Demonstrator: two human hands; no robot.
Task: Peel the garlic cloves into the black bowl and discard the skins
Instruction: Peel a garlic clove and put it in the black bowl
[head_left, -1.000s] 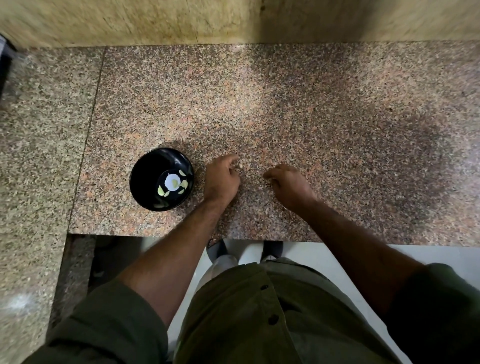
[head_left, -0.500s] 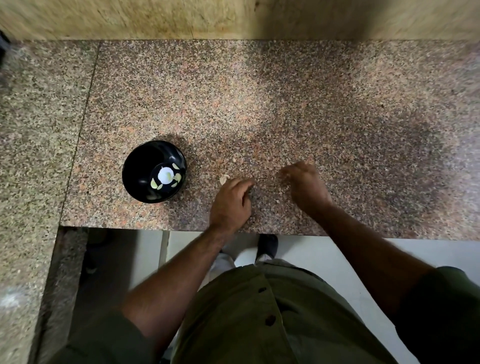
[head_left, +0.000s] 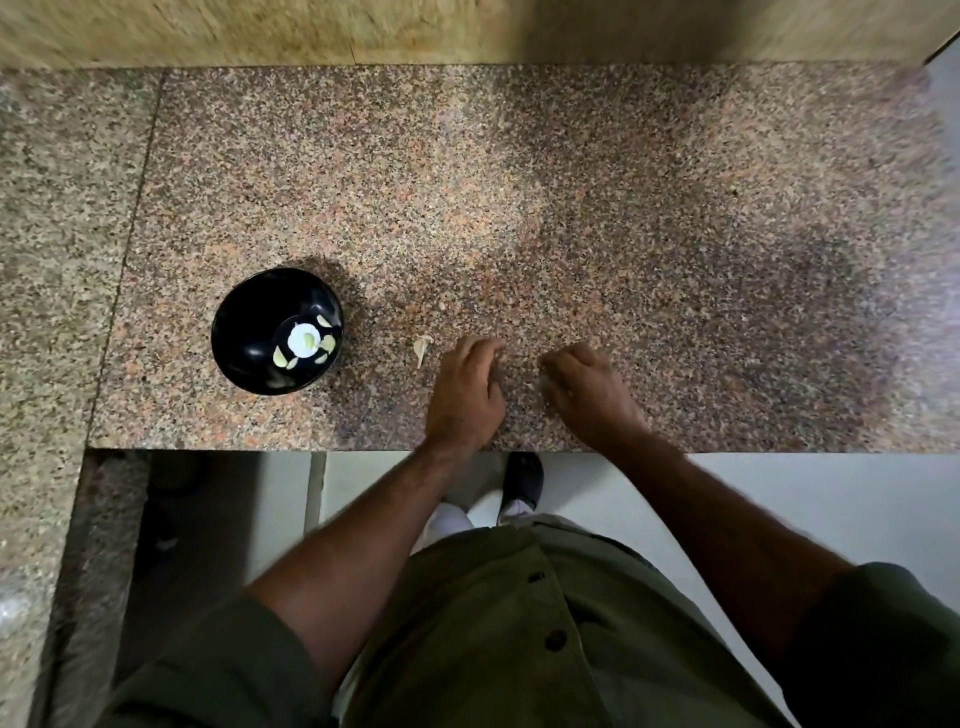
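The black bowl (head_left: 244, 332) stands on the granite counter (head_left: 571, 208) at the left and holds several peeled garlic cloves (head_left: 327, 344) around a white spot at its bottom. A pale garlic skin (head_left: 422, 348) lies on the counter between the bowl and my left hand (head_left: 466, 396). That hand rests knuckles-up on the counter with its bent fingertips touching the stone. My right hand (head_left: 589, 397) sits close beside it, fingers curled down and under. Whatever its fingertips hold is hidden. A tiny pale scrap (head_left: 530, 385) lies between the two hands.
Another small skin fleck (head_left: 442, 306) lies just beyond the left hand. The counter's front edge (head_left: 311, 449) runs right under my wrists, with the floor and a shoe (head_left: 522, 480) below. A wall (head_left: 467, 26) closes the back. A second granite slab (head_left: 52, 260) adjoins on the left.
My left hand has moved right, away from the bowl, leaving the pale skin uncovered on the counter. Both hands have drawn closer together near the front edge.
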